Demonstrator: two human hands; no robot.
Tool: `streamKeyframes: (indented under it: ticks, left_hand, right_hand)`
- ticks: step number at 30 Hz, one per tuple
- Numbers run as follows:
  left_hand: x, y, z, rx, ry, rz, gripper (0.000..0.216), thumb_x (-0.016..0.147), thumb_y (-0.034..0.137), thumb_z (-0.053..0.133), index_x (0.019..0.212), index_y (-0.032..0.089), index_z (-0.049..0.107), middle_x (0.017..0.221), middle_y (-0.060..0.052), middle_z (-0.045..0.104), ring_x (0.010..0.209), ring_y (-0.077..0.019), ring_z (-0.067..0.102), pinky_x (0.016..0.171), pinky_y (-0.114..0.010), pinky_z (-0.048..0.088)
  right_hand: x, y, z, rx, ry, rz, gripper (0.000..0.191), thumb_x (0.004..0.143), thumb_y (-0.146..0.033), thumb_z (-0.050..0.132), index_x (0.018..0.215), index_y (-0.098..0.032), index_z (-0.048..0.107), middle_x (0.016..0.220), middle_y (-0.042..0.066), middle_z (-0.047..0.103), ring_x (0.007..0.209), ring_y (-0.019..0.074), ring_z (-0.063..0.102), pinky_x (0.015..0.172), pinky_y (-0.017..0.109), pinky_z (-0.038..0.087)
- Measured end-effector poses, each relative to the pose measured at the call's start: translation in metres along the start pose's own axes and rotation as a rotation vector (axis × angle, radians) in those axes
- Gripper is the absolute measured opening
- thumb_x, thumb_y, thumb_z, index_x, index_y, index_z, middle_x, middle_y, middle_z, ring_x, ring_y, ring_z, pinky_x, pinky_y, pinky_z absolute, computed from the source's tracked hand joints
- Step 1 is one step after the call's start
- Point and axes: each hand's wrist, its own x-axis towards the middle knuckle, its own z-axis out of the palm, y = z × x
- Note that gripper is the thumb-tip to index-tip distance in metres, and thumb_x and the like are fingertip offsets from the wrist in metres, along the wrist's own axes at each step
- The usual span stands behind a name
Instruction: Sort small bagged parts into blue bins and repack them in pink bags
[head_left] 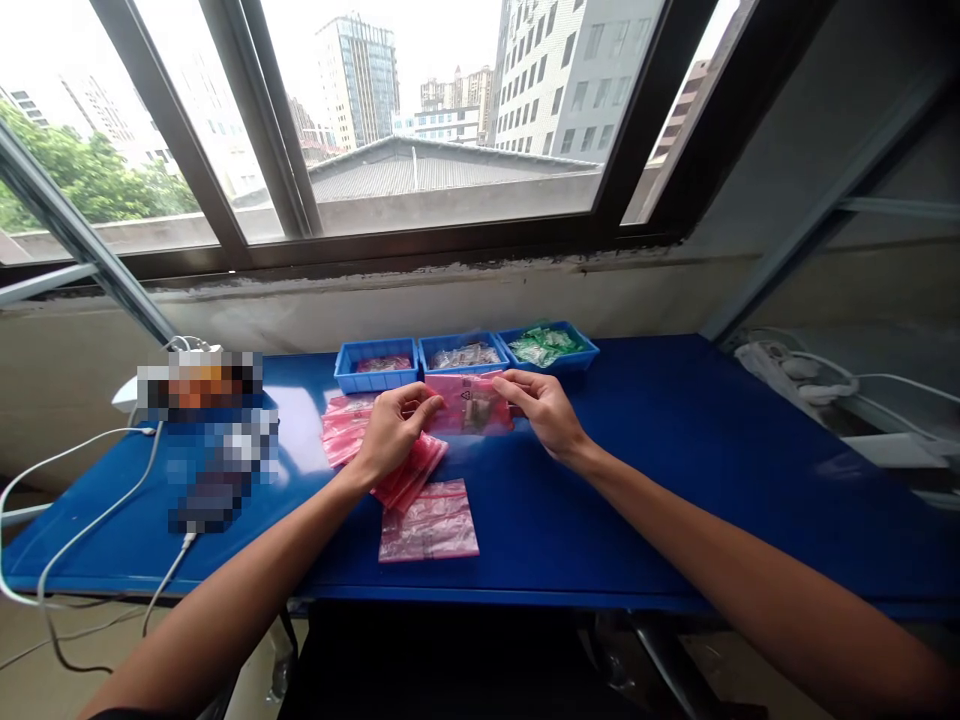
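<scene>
Blue workbench [645, 470], dark window frame [450, 245], three blue trays [461, 339], left hand [394, 435] and right hand [544, 410] gripping pink zip bag [466, 405]

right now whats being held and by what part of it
The left hand and right hand hold one pink zip bag between them, gripping it by its left and right edges.

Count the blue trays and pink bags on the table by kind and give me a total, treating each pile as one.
Blue plastic trays: 3
Pink zip bag held in the hands: 1
Pink bag piles on the blue table: 3 (bags per pile can't be told)
Total: 7
</scene>
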Motion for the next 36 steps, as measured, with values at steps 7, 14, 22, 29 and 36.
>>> streamKeyframes:
  ticks: [7,14,22,29,36]
  left_hand:
    - [-0.001,0.001,0.002,-0.012,-0.024,0.025,0.036,0.091,0.048,0.070,0.073,0.018,0.064,0.064,0.001,0.056,0.055,-0.0120,0.046,0.052,-0.025,0.037]
    - [0.000,-0.001,-0.001,-0.060,0.026,-0.012,0.044,0.089,0.057,0.069,0.071,0.018,0.063,0.061,0.002,0.053,0.052,-0.0118,0.046,0.050,-0.026,0.036]
    - [-0.001,-0.002,-0.001,-0.062,0.096,-0.024,0.051,0.088,0.061,0.070,0.063,0.019,0.054,0.057,0.004,0.047,0.050,-0.0105,0.040,0.048,-0.025,0.031]
    - [-0.001,-0.003,-0.001,-0.036,0.121,-0.029,0.048,0.087,0.062,0.070,0.067,0.018,0.066,0.051,0.005,0.043,0.045,-0.0098,0.033,0.045,-0.026,0.024]
    - [-0.004,-0.003,0.000,-0.026,0.138,-0.015,0.040,0.092,0.054,0.070,0.082,0.016,0.078,0.043,0.005,0.051,0.037,-0.0095,0.040,0.040,-0.024,0.027]
  right_hand:
    - [-0.001,0.003,0.003,0.013,0.136,-0.067,0.053,0.084,-0.061,0.074,0.055,-0.021,0.056,0.055,0.000,0.052,0.050,0.0133,0.045,0.049,0.028,0.044]
    - [-0.005,-0.003,0.007,0.016,-0.036,-0.012,0.056,0.084,-0.073,0.067,0.065,-0.020,0.063,0.055,0.001,0.057,0.046,0.0141,0.050,0.043,0.027,0.043]
    - [-0.008,-0.010,0.010,-0.033,-0.107,-0.032,0.061,0.083,-0.068,0.075,0.051,-0.019,0.057,0.048,0.000,0.054,0.044,0.0110,0.046,0.044,0.026,0.038]
    - [-0.005,-0.004,0.010,-0.013,-0.032,-0.015,0.055,0.075,-0.067,0.082,0.058,-0.018,0.063,0.046,-0.006,0.040,0.040,0.0067,0.030,0.038,0.024,0.021]
    - [-0.005,-0.004,0.007,-0.002,0.000,-0.036,0.043,0.075,-0.056,0.086,0.084,-0.014,0.082,0.042,-0.003,0.055,0.032,0.0095,0.042,0.034,0.024,0.028]
